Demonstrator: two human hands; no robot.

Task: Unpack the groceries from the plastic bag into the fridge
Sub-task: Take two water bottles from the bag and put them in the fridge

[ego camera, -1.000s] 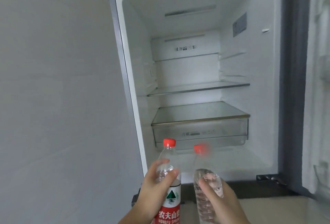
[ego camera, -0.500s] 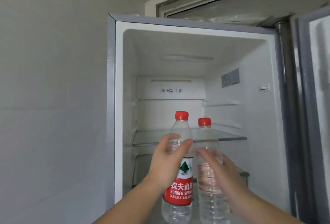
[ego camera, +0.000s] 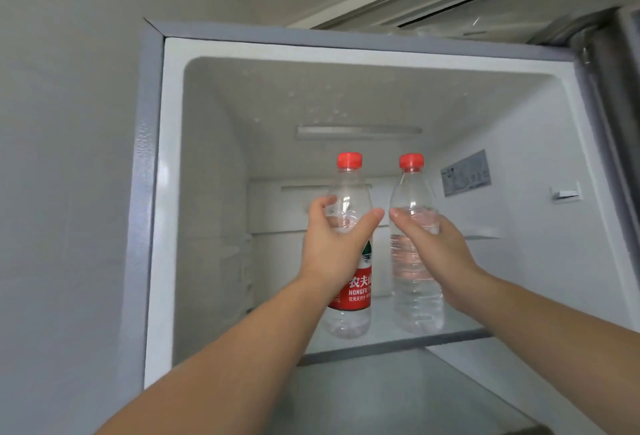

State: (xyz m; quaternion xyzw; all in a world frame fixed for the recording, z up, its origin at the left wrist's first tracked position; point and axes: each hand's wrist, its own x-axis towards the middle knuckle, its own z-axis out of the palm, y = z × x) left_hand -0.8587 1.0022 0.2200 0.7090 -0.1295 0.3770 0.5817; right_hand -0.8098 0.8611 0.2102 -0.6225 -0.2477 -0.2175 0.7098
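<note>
Two clear water bottles with red caps stand upright on the top glass shelf (ego camera: 388, 346) of the open fridge (ego camera: 162, 192). The left bottle (ego camera: 349, 313) carries a red label; my left hand (ego camera: 332, 244) grips it around the upper body. The right bottle (ego camera: 415, 296) has no label showing; my right hand (ego camera: 433, 244) holds it at its shoulder. Both bottle bases appear to sit on the shelf near its front edge. The plastic bag is out of view.
The fridge's white interior holds nothing else on the top shelf. A sticker (ego camera: 465, 173) is on the right inner wall, a light strip (ego camera: 358, 131) on the ceiling. The open door's edge (ego camera: 616, 95) is at the right. A grey wall (ego camera: 62, 192) flanks the left.
Both hands rose and reached forward into the fridge, carrying the two bottles from below the lower shelves up onto the top shelf. The camera tilted upward.
</note>
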